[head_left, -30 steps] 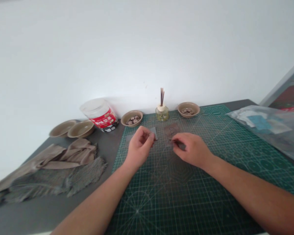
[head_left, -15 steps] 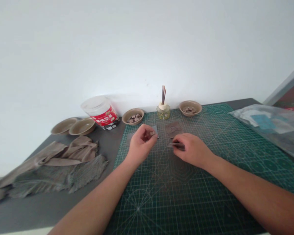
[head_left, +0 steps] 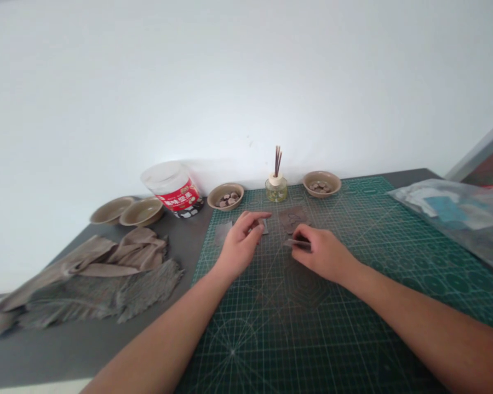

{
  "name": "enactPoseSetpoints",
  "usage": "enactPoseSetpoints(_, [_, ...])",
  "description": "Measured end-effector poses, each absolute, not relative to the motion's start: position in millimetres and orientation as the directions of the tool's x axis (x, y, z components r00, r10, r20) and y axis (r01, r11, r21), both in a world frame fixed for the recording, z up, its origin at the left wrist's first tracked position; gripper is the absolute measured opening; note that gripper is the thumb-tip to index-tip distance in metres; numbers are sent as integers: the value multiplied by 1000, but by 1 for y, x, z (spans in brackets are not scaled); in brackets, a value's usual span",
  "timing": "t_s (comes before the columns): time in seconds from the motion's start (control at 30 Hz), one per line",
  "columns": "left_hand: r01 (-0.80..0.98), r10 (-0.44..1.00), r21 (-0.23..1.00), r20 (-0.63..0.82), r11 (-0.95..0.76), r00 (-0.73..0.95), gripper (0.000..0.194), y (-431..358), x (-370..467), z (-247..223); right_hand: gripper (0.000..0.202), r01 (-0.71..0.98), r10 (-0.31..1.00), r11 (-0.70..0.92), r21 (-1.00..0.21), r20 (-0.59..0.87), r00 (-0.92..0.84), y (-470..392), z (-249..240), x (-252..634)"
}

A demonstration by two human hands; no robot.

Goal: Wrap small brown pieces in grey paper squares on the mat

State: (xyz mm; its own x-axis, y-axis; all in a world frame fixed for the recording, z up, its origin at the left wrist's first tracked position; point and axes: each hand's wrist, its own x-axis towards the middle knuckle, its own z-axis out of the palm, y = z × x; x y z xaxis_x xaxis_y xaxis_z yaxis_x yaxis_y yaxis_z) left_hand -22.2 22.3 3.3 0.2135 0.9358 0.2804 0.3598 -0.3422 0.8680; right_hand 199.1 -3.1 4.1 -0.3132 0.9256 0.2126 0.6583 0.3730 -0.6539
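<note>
My right hand pinches a small stack of thin flat squares edge-on between thumb and fingers; their material is too blurred to name. My left hand hovers above the green cutting mat with its index finger stretched out and the thumb apart from it. I see nothing held in it. Under its fingers lies a small pale grey square, partly covered. Left of that hand is another greyish square, and to the right a brown square with a dark line drawing.
Bowls with round discs stand at the back left and back right, flanking a reed diffuser. Further left are a red-labelled plastic jar, two bowls and crumpled cloths. A plastic bag lies right.
My left hand's fingers have opened, the index reaching out, and the small piece pinched there is no longer seen. My right hand keeps its stack nearly still. The view has shifted slightly.
</note>
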Motion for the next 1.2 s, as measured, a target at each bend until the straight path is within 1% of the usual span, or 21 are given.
enactPoseSetpoints(0.1, [344, 934, 877, 262, -335, 241, 30, 20, -19, 4, 2, 605, 942, 322, -728, 185, -279, -2, 4, 198])
enactPoseSetpoints(0.2, [287, 929, 895, 274, -341, 249, 29, 18, -18, 2, 8, 524, 934, 282, -803, 107, -340, 0, 1, 197])
enactPoseSetpoints(0.23, [253, 927, 905, 281, -342, 248, 29, 18, -17, 1, 9, 510, 937, 270, -817, 102, -333, 1, -1, 197])
enactPoseSetpoints(0.3, [219, 926, 915, 283, -338, 249, 24, 17, -16, -2, 19, 494, 962, 247, -834, 150, -228, 5, -5, 198])
enactPoseSetpoints(0.37, [256, 925, 908, 261, -333, 278, 18, 16, -15, -4, 29, 467, 970, 243, -850, 222, -100, 7, -7, 201])
enactPoseSetpoints(0.4, [289, 922, 899, 241, -330, 304, 16, 15, -14, -4, 29, 444, 967, 252, -860, 237, -90, 8, -8, 202])
enactPoseSetpoints(0.53, [389, 901, 858, 171, -335, 399, 14, 10, -8, -3, 28, 274, 947, 257, -927, 184, -265, 6, -7, 203])
enactPoseSetpoints(0.6, [416, 894, 839, 167, -350, 416, 13, 7, -6, -2, 29, 244, 935, 236, -941, 152, -319, 4, -7, 200])
enactPoseSetpoints(0.77, [473, 880, 795, 153, -380, 450, 10, 5, -4, -2, 23, 306, 928, 208, -929, 89, -361, 3, -6, 195])
enactPoseSetpoints(0.87, [502, 868, 767, 141, -400, 476, 8, 6, -7, 0, 15, 346, 932, 254, -903, 133, -338, 5, -6, 198])
enactPoseSetpoints(0.93, [552, 850, 697, 162, -458, 501, 9, 8, -9, 2, 13, 393, 927, 306, -867, 177, -331, 5, -5, 201])
enactPoseSetpoints(1.07, [617, 783, 519, 186, -591, 594, 17, 12, -13, 1, 27, 497, 905, 356, -791, 160, -394, 2, -3, 204])
enactPoseSetpoints(1.1, [626, 770, 486, 176, -609, 613, 19, 13, -13, -1, 26, 531, 896, 379, -758, 157, -416, 1, -3, 204])
enactPoseSetpoints(1.2, [659, 757, 412, 136, -630, 639, 17, 13, -14, -5, 14, 603, 850, 485, -634, 178, -496, 0, -3, 203])
